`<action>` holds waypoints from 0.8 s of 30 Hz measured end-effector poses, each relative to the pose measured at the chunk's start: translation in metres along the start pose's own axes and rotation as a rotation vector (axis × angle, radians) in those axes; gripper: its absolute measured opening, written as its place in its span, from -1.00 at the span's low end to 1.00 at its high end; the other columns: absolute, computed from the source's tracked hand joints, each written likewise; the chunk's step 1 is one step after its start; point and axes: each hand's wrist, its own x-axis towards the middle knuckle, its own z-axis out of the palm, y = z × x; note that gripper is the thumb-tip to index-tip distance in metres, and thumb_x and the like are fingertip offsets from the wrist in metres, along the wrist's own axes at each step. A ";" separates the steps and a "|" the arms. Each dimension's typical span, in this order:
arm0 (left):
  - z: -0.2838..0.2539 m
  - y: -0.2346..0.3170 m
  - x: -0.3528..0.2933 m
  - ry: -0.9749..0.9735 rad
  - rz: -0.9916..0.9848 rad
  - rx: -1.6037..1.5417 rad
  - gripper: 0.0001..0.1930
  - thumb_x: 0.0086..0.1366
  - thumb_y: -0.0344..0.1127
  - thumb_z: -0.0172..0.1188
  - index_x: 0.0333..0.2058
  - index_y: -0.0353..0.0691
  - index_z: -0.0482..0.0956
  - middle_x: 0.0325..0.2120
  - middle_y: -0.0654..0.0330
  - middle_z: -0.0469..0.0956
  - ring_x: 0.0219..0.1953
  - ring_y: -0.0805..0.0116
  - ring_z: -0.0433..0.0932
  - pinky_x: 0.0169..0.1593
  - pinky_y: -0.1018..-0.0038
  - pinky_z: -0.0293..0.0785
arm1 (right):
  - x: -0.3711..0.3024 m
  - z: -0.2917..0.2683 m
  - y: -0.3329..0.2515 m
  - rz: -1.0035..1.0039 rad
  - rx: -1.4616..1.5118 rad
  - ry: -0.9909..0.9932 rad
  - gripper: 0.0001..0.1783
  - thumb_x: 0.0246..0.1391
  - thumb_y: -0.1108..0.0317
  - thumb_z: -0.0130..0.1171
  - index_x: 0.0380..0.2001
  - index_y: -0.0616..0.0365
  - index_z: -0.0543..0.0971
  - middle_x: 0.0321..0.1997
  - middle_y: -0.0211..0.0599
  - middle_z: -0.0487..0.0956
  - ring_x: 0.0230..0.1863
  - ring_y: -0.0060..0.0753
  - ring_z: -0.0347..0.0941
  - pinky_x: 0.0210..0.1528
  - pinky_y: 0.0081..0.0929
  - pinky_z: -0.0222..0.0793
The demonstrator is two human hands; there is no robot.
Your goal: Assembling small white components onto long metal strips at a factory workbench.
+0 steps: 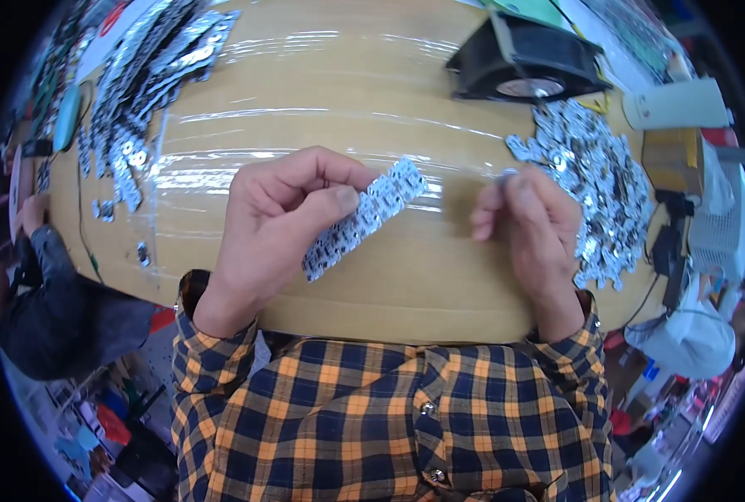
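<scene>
A strip of small joined circuit boards (377, 209), silvery with dark marks, slants up to the right over the middle of the table. My left hand (276, 217) pinches it between thumb and fingers, gripping its upper left edge. To the right and apart from the strip is my right hand (535, 217), its fingers curled and thumb closed in. A small greyish bit shows at its fingertips, too blurred to name. Just beyond that hand spreads a heap of small loose circuit boards (602, 184).
Stacked circuit board strips (151, 67) lie at the far left, with a few loose pieces nearer me. A black fan (527, 63) stands at the back right. A cardboard box (672, 159) sits on the right edge. A co-worker's arm (51, 259) rests at the left.
</scene>
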 end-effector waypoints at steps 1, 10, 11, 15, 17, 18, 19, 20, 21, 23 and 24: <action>0.006 0.002 0.001 -0.024 -0.007 -0.014 -0.80 0.28 -0.53 0.07 -0.17 -0.44 0.59 -0.42 0.24 0.64 -0.48 0.70 0.51 -0.42 0.76 0.41 | 0.003 -0.002 -0.001 0.094 0.076 -0.115 -0.66 0.35 0.28 -0.10 -0.42 0.32 0.46 -0.39 -0.15 0.54 -0.44 -0.41 0.49 -0.40 -0.53 0.42; 0.033 0.002 0.013 -0.286 -0.200 0.043 -0.82 0.24 -0.44 0.26 -0.19 -0.35 0.59 -0.48 0.35 0.56 -0.51 0.72 0.40 -0.51 0.78 0.26 | 0.002 -0.011 -0.007 0.227 0.182 -0.359 -0.66 0.33 0.26 -0.01 -0.45 0.28 0.55 -0.54 -0.37 0.55 -0.55 -0.66 0.46 -0.50 -0.73 0.38; 0.033 0.003 0.016 -0.282 -0.104 0.149 -0.82 0.24 -0.47 0.24 -0.18 -0.37 0.59 -0.46 0.32 0.56 -0.51 0.69 0.41 -0.49 0.76 0.28 | 0.003 -0.012 -0.010 0.220 0.107 -0.360 -0.66 0.31 0.29 -0.02 -0.48 0.31 0.54 -0.56 -0.31 0.54 -0.58 -0.61 0.45 -0.52 -0.69 0.37; 0.029 0.002 0.024 -0.353 0.158 0.393 -0.85 0.21 -0.53 0.25 -0.22 -0.38 0.61 -0.43 0.31 0.56 -0.47 0.65 0.42 -0.41 0.70 0.30 | 0.003 -0.015 -0.012 0.171 -0.054 -0.437 -0.65 0.31 0.29 0.02 -0.53 0.25 0.55 -0.58 -0.43 0.52 -0.54 -0.71 0.43 -0.53 -0.73 0.33; 0.028 0.005 0.026 -0.364 0.155 0.379 -0.84 0.19 -0.54 0.26 -0.23 -0.38 0.62 -0.43 0.30 0.56 -0.45 0.65 0.43 -0.39 0.69 0.30 | 0.004 -0.018 -0.011 0.168 -0.034 -0.421 -0.66 0.31 0.31 0.01 -0.53 0.25 0.55 -0.58 -0.43 0.52 -0.54 -0.72 0.44 -0.53 -0.73 0.33; 0.028 0.006 0.026 -0.374 0.153 0.367 -0.84 0.17 -0.55 0.27 -0.24 -0.38 0.62 -0.43 0.30 0.56 -0.44 0.65 0.43 -0.37 0.68 0.31 | 0.005 -0.019 -0.010 0.162 -0.012 -0.405 -0.67 0.30 0.32 0.01 -0.52 0.26 0.55 -0.58 -0.43 0.51 -0.54 -0.72 0.44 -0.53 -0.74 0.32; 0.027 0.007 0.025 -0.372 0.152 0.366 -0.84 0.17 -0.55 0.27 -0.24 -0.38 0.62 -0.43 0.30 0.56 -0.44 0.65 0.43 -0.37 0.68 0.31 | 0.005 -0.018 -0.010 0.163 -0.013 -0.407 -0.67 0.30 0.32 0.01 -0.52 0.26 0.55 -0.58 -0.43 0.51 -0.54 -0.72 0.44 -0.53 -0.74 0.32; 0.027 0.007 0.025 -0.385 0.140 0.346 -0.83 0.17 -0.55 0.26 -0.23 -0.38 0.62 -0.44 0.30 0.56 -0.44 0.65 0.43 -0.37 0.68 0.31 | 0.004 -0.017 -0.011 0.149 -0.045 -0.421 -0.67 0.30 0.32 0.01 -0.52 0.26 0.54 -0.59 -0.43 0.51 -0.55 -0.73 0.43 -0.54 -0.73 0.31; 0.027 0.007 0.025 -0.398 0.128 0.326 -0.83 0.17 -0.55 0.25 -0.23 -0.38 0.62 -0.44 0.30 0.55 -0.43 0.65 0.44 -0.36 0.68 0.32 | 0.004 -0.016 -0.011 0.135 -0.078 -0.434 -0.67 0.30 0.33 0.01 -0.53 0.26 0.54 -0.60 -0.44 0.50 -0.57 -0.73 0.41 -0.54 -0.72 0.31; 0.026 0.007 0.029 -0.441 0.165 0.335 -0.84 0.17 -0.55 0.25 -0.24 -0.39 0.62 -0.46 0.29 0.55 -0.44 0.65 0.43 -0.36 0.68 0.33 | 0.006 -0.017 -0.012 0.119 -0.115 -0.471 -0.68 0.26 0.35 0.01 -0.55 0.27 0.53 -0.61 -0.39 0.51 -0.60 -0.66 0.42 -0.55 -0.69 0.30; 0.026 0.007 0.030 -0.484 0.204 0.347 -0.86 0.18 -0.55 0.24 -0.25 -0.41 0.61 -0.47 0.29 0.55 -0.45 0.65 0.43 -0.36 0.68 0.34 | 0.006 -0.017 -0.011 0.102 -0.151 -0.506 -0.70 0.21 0.37 0.00 -0.58 0.28 0.52 -0.63 -0.34 0.52 -0.64 -0.59 0.44 -0.56 -0.66 0.29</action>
